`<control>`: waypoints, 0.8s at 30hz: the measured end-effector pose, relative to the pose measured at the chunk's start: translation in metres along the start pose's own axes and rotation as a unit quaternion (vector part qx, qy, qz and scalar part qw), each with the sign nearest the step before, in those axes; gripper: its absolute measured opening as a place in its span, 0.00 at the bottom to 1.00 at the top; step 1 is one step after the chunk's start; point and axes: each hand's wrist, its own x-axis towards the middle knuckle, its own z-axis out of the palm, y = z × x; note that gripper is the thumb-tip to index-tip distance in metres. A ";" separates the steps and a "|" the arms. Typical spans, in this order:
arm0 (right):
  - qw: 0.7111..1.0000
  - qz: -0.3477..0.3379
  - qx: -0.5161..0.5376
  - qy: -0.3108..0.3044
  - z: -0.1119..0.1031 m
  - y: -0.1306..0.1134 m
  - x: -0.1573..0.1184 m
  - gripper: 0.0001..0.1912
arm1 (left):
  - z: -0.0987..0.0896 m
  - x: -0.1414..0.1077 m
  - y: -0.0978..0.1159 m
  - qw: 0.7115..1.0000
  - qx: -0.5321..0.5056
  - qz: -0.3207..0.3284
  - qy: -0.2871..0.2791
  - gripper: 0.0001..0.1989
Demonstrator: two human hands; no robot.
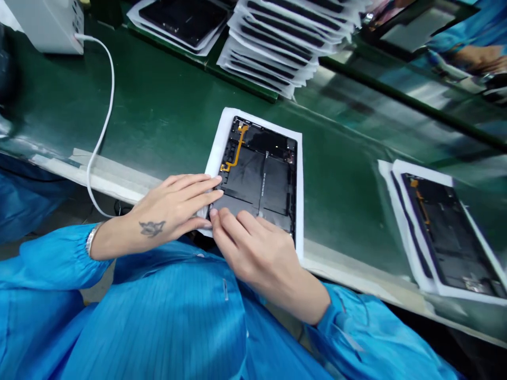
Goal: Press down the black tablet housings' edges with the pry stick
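An opened tablet housing [277,184], black inside, lies on a white foam sleeve [222,129] at the bench's front edge. An orange flex cable [239,150] runs down its left side. My left hand [174,206] rests flat with fingers stretched out, its fingertips on the tablet's left edge. Over the lower part of the housing is my right hand [257,245], its fingers curled and pressed together at the lower left corner. Whatever its fingertips may hold is hidden. The near end of the tablet is partly covered by this hand.
Stacked tablet parts in white sleeves [273,47] stand at the back, beside another black panel [184,21]. More tablet housings [451,232] lie at right. A white cable [112,79] runs from a white box [51,26] over the green bench [158,116]. Another person's hand [481,58] shows upper right.
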 end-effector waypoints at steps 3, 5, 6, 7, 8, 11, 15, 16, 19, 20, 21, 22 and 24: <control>1.000 -0.014 0.015 -0.018 -0.001 0.004 0.003 0.13 | 0.001 0.000 0.002 1.000 0.005 0.000 0.000 0.23; 0.999 -0.016 0.028 -0.025 0.000 0.008 0.004 0.14 | 0.001 0.000 0.002 1.000 0.007 0.001 -0.002 0.23; 0.999 -0.016 0.036 -0.028 0.000 0.010 0.004 0.14 | 0.002 0.000 0.002 1.000 0.007 0.001 -0.002 0.23; 0.999 -0.016 0.044 -0.027 0.001 0.011 0.005 0.15 | 0.002 -0.001 0.002 1.000 0.008 0.001 0.001 0.23; 0.998 -0.017 0.050 -0.027 0.001 0.012 0.005 0.15 | 0.002 -0.001 0.001 1.000 0.009 0.001 0.003 0.23; 0.998 -0.018 0.056 -0.025 0.000 0.012 0.005 0.15 | 0.002 -0.001 0.001 1.000 0.010 0.004 0.005 0.23; 0.998 -0.013 0.045 -0.038 -0.001 0.011 0.006 0.15 | 0.002 0.000 0.002 1.000 0.006 0.003 0.005 0.23; 0.998 -0.013 0.047 -0.038 -0.001 0.011 0.006 0.15 | 0.002 0.000 0.001 1.000 0.005 0.002 0.007 0.23; 0.998 -0.012 0.057 -0.033 0.004 0.014 0.008 0.16 | 0.002 0.000 0.000 1.000 0.003 0.006 0.007 0.23; 0.998 -0.015 0.060 -0.033 0.006 0.016 0.007 0.15 | 0.001 0.000 0.000 1.000 0.003 0.008 0.006 0.23; 0.997 -0.017 0.063 -0.031 0.008 0.018 0.005 0.15 | 0.001 -0.001 -0.001 1.000 0.003 0.010 0.002 0.23; 0.997 -0.018 0.065 -0.027 0.010 0.019 0.002 0.14 | 0.000 -0.002 -0.002 1.000 0.005 0.011 -0.001 0.24; 0.997 0.001 0.071 -0.002 0.013 0.021 -0.006 0.14 | -0.002 -0.007 -0.005 1.000 0.015 0.009 -0.004 0.26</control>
